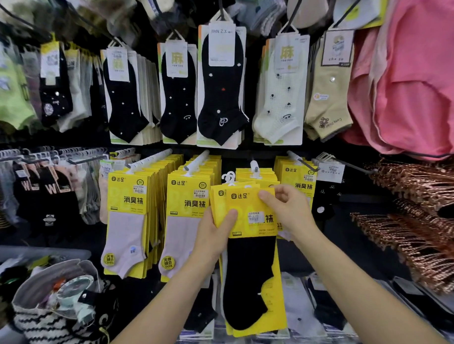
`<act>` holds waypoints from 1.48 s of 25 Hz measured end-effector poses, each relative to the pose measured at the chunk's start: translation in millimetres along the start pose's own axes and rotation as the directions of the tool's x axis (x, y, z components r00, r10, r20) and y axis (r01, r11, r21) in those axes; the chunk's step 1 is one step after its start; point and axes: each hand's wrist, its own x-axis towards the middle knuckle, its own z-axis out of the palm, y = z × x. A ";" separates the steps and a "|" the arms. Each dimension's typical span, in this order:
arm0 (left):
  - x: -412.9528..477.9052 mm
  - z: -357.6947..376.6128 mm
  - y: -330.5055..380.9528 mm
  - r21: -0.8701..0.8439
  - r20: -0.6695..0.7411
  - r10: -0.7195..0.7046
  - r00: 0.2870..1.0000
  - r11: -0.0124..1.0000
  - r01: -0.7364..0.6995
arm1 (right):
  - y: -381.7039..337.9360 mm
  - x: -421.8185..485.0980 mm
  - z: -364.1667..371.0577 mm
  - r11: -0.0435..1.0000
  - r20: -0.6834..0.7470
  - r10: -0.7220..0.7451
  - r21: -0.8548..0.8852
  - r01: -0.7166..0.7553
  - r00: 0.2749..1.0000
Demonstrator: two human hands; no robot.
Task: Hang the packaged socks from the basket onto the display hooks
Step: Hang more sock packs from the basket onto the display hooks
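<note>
I hold a small stack of yellow-carded packs of black socks [253, 270] in front of the lower display row. My left hand [214, 233] grips the stack's left edge, thumb on the front card. My right hand [287, 207] pinches the top right corner of the front card. A white plastic hanger loop [229, 177] sticks up from the stack, just left of and below the white display hook [255, 167]. That hook carries a few yellow packs behind the held ones. No basket can be made out for certain.
Full hooks of yellow packs with pale socks [127, 220] [184, 221] hang to the left. Black and cream socks fill the upper row [218, 86]. Copper hangers [424, 225] jut out at right, pink garments [424, 83] above them. A striped bag of oddments [59, 307] sits lower left.
</note>
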 end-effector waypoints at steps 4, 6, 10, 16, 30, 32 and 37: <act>2.4 -1.7 -1.3 0.105 0.047 0.025 0.999 0.994 -0.030 | -24.2 12.0 -15.2 0.870 0.195 -0.210 -0.411 0.274 0.958; 2.7 -0.2 -2.6 0.128 0.074 0.032 0.997 0.991 -0.042 | -32.6 14.7 -15.0 0.789 0.313 -0.192 -0.514 0.336 0.930; 0.8 1.6 -4.9 0.147 0.124 0.069 0.990 0.985 -0.087 | -38.5 18.8 -18.7 0.799 0.335 -0.167 -0.505 0.326 0.927; 2.2 -3.5 -12.6 0.093 0.080 0.022 0.997 0.995 -0.029 | -39.4 36.1 -8.5 0.785 0.272 -0.133 -0.559 0.269 0.953; 1.6 -55.3 -3.6 0.106 -0.118 0.074 0.990 0.992 -0.062 | -43.6 82.5 5.1 0.834 0.149 -0.059 -0.537 0.131 0.987; 2.2 -51.6 -2.5 0.092 -0.123 0.071 0.990 0.994 -0.060 | -45.6 71.0 5.8 0.851 0.061 -0.168 -0.495 0.176 0.984; 3.5 -29.0 -0.6 0.063 -0.118 0.064 0.991 0.996 -0.056 | -37.9 22.7 18.6 0.756 0.208 -0.224 -0.580 0.304 0.952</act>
